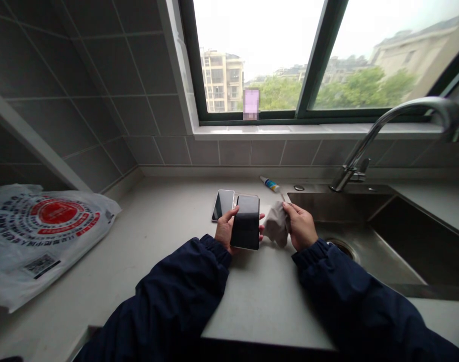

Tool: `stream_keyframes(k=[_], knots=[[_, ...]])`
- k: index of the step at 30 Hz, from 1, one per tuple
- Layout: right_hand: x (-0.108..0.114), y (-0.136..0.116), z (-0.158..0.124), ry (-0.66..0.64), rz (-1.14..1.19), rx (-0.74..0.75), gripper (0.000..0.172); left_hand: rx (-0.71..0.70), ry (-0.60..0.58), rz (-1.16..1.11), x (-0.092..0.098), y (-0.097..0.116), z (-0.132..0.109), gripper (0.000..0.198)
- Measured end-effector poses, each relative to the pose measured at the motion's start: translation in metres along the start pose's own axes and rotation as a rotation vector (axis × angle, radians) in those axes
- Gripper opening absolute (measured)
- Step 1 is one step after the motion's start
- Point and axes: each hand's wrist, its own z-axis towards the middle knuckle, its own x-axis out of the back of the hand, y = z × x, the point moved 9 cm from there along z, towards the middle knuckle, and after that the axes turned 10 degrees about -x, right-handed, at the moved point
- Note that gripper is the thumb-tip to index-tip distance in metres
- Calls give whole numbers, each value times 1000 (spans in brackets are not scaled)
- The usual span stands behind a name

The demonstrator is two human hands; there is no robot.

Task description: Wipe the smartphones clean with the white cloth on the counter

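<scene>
My left hand (pixel 225 229) is wrapped round a black smartphone (pixel 245 223), thumb on its near left edge and fingertips showing past its right edge. The screen is dark and faces up. Pinched between the thumb and fingers of my right hand (pixel 302 225) is a grey-beige cloth (pixel 277 225), which hangs down just right of the phone without clearly touching it. A second smartphone (pixel 222 205) with a pale frame lies on the counter behind my left hand, partly covered by the held phone.
A blue-and-white tube (pixel 270 184) lies near the back wall. To the right is a steel sink (pixel 365 236) with a chrome faucet (pixel 360 146). A white plastic bag (pixel 52 236) with red print rests on the left of the pale counter (pixel 169 221). A window rises behind.
</scene>
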Motion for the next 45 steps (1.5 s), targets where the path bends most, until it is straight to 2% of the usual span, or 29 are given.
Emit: stream_keyframes(k=[13,20,26,31,33,37,41,45], knots=[[-19,15,-1,-170,132,-228,21,96,41,-24,2,-5,-4,64],[-31,20,-12,-271,120,-355,23,80,-59,-61,-7,-3,-5,67],[-42,18,-27,-398,105,-432,32,48,59,-39,0,1,-4,67],[-52,32,-36,-527,102,-576,42,-38,63,-57,3,17,-2,65],[-54,36,-38,-561,116,-593,43,-58,30,-74,2,21,-1,64],[-52,41,-38,-539,147,-619,39,-72,-21,-92,0,23,1,62],[-54,38,-39,-564,181,-603,41,-68,-8,-95,2,21,2,60],[-60,33,-42,-663,262,-590,43,-46,22,-90,6,19,3,58]])
